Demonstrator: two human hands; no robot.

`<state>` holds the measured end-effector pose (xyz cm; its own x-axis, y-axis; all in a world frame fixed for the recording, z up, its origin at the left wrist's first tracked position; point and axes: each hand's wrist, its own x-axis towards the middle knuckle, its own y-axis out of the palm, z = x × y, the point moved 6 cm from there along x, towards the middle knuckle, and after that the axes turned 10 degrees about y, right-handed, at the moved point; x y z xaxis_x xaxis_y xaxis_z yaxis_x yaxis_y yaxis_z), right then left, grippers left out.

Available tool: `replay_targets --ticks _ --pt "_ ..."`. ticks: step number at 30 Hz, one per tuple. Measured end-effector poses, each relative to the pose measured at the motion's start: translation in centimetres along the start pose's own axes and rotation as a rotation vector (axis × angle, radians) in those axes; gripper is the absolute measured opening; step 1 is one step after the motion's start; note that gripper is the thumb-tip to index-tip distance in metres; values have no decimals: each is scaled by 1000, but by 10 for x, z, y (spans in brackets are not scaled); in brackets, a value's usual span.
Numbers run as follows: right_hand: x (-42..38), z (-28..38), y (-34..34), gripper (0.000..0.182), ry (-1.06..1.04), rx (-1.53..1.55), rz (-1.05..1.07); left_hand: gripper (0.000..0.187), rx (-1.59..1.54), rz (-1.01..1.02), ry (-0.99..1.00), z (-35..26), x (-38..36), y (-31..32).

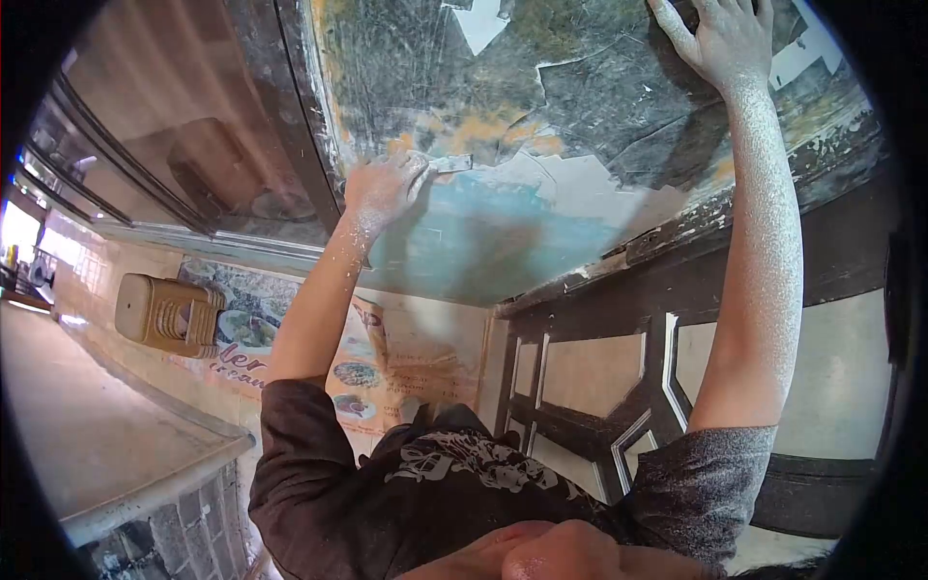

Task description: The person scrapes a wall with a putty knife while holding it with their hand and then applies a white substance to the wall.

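My left hand (pixel 382 186) is closed around a small flat scraper (pixel 452 163), its pale blade lying against the wall surface. The grip end of the scraper is hidden inside my fingers. Around the blade, the wall panel (pixel 599 106) shows dark, scratched patches with orange stains and torn white flakes. Below the blade lies a smoother light-blue painted area (pixel 474 227). At the upper right, my right hand (pixel 730 43) rests on the panel with its fingers spread, and some fingertips run out of the frame. White dust covers my right forearm and both hands.
A dark wooden panelled door (pixel 604 416) stands at the right. A dark-framed glass pane (pixel 193 126) is at the upper left. Lower down, a tan plastic jerrycan (pixel 159 314) rests on a printed banner (pixel 372 358). A ledge (pixel 155 474) runs along the lower left.
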<state>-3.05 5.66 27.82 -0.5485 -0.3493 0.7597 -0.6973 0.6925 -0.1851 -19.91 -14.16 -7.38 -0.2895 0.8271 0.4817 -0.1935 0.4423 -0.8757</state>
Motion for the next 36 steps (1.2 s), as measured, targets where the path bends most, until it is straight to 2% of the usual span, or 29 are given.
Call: replay_targets --ticks 6,8,14,16,17,18,20,24,25,26,28,29,36 --pt "0 1 0 67 -2 11 -18 19 42 -23 -18 -5 -2 4" --pt "1 -1 -1 67 -2 7 -24 19 -69 -67 -38 -6 -1 10" --pt "-1 0 -2 66 14 36 -22 24 -83 -183 -28 -28 8 18" --pt "0 1 -3 66 1 36 -41 26 -190 -122 -186 -27 5 25" --pt "0 1 -3 66 -3 42 -45 25 -185 -257 -98 -34 5 17" --pt "0 1 -3 66 -1 43 -39 25 -180 -259 -108 -37 5 16" --pt "0 1 -4 66 5 46 -41 24 -173 -125 -205 -38 9 20" --pt "0 1 -4 66 13 61 -36 24 -194 -165 -250 -43 7 25" --pt "0 0 -3 66 13 49 -28 23 -230 -80 -313 -46 7 23" --pt "0 -1 -2 66 13 36 -23 23 -223 -79 -320 -44 3 24" --pt "0 -3 -3 65 16 42 -29 22 -219 -234 -182 -47 1 29" --pt "-1 -2 -4 65 24 62 -26 20 -173 -388 -126 -47 -3 29" --pt "-2 -2 -2 65 19 55 -43 20 -205 -325 -177 -58 10 22"
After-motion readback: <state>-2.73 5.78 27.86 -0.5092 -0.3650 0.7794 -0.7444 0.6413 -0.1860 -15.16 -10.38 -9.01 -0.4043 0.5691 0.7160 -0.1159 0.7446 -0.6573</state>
